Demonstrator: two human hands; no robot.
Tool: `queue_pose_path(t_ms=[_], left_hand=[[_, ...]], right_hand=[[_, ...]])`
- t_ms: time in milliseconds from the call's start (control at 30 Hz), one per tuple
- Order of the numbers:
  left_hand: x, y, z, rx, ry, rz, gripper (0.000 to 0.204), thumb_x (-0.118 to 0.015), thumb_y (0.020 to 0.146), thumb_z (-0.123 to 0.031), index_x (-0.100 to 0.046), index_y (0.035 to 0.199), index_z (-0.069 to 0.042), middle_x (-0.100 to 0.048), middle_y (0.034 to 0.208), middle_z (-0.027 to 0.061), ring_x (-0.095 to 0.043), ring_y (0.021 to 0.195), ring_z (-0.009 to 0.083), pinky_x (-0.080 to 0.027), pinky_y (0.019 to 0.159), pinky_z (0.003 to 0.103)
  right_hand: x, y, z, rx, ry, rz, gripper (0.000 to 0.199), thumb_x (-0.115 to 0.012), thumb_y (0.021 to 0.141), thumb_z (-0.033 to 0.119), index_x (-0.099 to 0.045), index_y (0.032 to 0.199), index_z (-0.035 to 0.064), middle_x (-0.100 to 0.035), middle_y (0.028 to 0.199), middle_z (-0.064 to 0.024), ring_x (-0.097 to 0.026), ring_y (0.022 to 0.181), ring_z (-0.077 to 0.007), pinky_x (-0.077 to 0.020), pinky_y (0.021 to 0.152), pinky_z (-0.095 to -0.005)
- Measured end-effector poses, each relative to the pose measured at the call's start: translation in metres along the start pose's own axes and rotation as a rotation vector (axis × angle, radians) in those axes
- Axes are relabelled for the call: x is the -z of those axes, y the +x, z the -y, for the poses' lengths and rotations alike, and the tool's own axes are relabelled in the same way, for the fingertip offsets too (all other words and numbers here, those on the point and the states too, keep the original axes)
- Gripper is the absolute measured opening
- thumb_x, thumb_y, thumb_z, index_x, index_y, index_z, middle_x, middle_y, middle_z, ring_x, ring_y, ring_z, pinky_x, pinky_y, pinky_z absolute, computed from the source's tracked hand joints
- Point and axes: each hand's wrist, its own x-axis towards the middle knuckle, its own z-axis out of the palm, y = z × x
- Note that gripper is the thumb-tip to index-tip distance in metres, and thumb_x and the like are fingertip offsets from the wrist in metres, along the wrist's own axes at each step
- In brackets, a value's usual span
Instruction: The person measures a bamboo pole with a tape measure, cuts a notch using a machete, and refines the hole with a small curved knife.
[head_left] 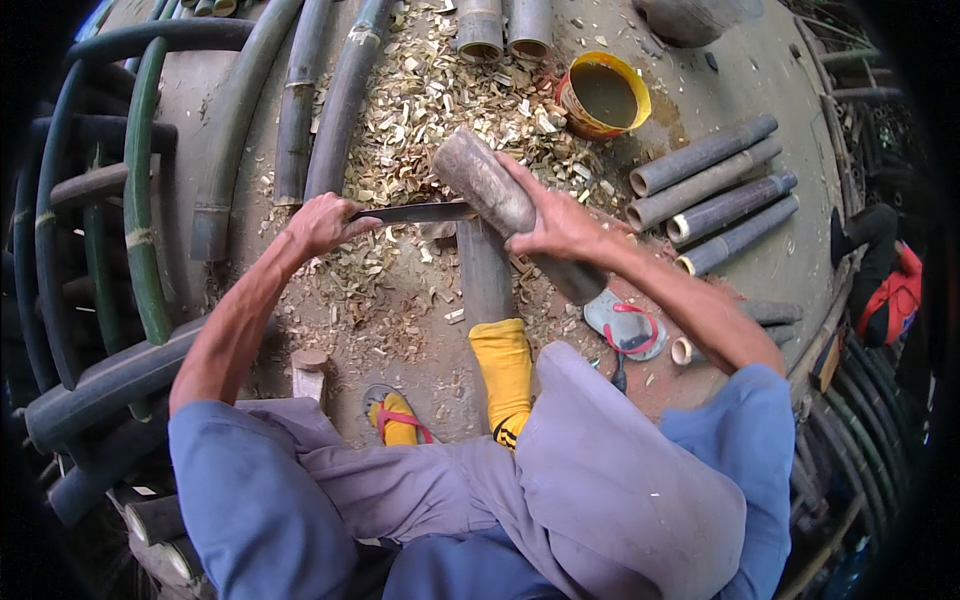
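My left hand (325, 225) is closed round the handle of a long dark-bladed knife (415, 213), its blade pointing right. My right hand (560, 220) grips a thick grey-brown cylinder (485, 180), bamboo or wood, I cannot tell which. It tilts from upper left to lower right. The blade's tip end meets the cylinder's left side and lies over the far end of a grey bamboo tube (484, 270). That tube runs back towards me, with my yellow-socked foot (503, 365) on it. My right fingers hide part of the cylinder.
Pale chips (420, 110) cover the ground ahead. A yellow-rimmed bucket (645, 95) of murky liquid stands beyond. Several cut bamboo tubes (705, 155) lie at right, near a loose flip-flop (625, 325). Long bamboo poles (235, 130) fill the left. A person in red (895, 290) is far right.
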Motion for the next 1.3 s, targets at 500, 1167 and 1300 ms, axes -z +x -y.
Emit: queue_pose_path(t_ms=[500,1167,1300], left_hand=[[0.006,-0.007,-0.006,0.099,-0.017,0.030,0.066,-0.046,0.086,-0.064,-0.068,0.078,-0.002,-0.058,0.058,0.0206,-0.060,0.056,0.0372,-0.048,0.060,0.046],[0.012,-0.006,-0.022,0.153,-0.064,0.116,0.055,-0.057,0.084,-0.054,-0.070,0.092,-0.001,-0.058,0.066,0.0247,-0.058,0.064,0.0399,-0.046,0.061,0.044],[0.003,-0.008,0.004,0.112,-0.232,0.140,0.063,-0.066,0.074,-0.061,-0.070,0.096,-0.003,-0.065,0.068,0.0189,-0.065,0.067,0.0321,-0.048,0.065,0.046]], right_hand=[[0.022,-0.008,0.002,0.090,0.005,0.007,0.095,-0.074,0.061,0.029,-0.031,0.145,0.0169,-0.042,0.140,-0.0175,-0.046,0.124,-0.0324,-0.0357,0.107,-0.0381],[-0.017,-0.036,0.015,0.310,0.430,-0.574,0.099,-0.075,0.067,0.024,-0.019,0.146,0.0063,-0.051,0.123,-0.0176,-0.054,0.108,-0.0266,-0.0432,0.097,-0.0403],[0.001,-0.034,-0.004,-0.030,0.038,0.039,0.096,-0.076,0.064,0.026,-0.026,0.142,0.0032,-0.056,0.114,-0.0190,-0.056,0.103,-0.0277,-0.0437,0.094,-0.0388]])
